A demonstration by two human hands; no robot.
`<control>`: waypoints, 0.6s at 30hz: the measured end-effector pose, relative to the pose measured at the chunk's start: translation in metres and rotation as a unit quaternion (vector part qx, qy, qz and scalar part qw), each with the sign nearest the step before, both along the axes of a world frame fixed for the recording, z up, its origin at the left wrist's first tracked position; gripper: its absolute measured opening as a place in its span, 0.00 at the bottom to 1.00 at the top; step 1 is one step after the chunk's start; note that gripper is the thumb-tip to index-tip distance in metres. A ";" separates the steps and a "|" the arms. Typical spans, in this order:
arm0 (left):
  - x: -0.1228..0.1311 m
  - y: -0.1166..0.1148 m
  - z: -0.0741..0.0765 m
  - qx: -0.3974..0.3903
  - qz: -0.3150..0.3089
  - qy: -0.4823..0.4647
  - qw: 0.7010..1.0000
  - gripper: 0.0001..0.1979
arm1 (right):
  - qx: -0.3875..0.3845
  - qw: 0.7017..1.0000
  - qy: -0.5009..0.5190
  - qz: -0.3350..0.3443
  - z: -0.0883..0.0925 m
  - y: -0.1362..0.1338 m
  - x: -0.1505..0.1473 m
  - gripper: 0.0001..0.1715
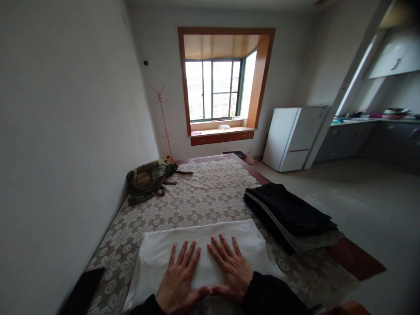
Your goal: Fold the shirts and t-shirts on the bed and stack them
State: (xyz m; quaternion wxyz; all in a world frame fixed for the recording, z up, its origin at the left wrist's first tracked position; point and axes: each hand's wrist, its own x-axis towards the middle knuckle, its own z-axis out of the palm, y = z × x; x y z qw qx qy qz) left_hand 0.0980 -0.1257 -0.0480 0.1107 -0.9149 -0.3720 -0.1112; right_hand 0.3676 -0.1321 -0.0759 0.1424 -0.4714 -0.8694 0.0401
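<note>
White cloth (204, 262) lies under the left hand (179, 282) and right hand (232, 273), both splayed flat, grasping nothing. It rests on the lace-covered tabletop (203, 192), with folded clothes (292, 212) at right and a backpack (146, 181) farther off, by the wall (65, 131).

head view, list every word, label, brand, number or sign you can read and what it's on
None can be read.
Fridge: faint marks near its top right, too small to make out.
White cloth, backpack, dark stack: no lettering visible.
</note>
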 end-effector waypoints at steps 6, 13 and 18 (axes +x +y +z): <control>0.001 -0.001 0.001 -0.002 0.003 -0.009 1.000 0.46 | -0.012 1.000 0.007 -0.024 0.001 -0.002 -0.003 0.60; 0.001 -0.002 0.004 -0.010 0.002 -0.021 1.000 0.47 | -0.041 0.999 0.011 -0.008 0.007 -0.002 -0.001 0.60; 0.001 -0.001 0.000 -0.007 0.004 -0.025 1.000 0.48 | -0.056 0.998 0.013 0.012 0.009 0.001 0.004 0.60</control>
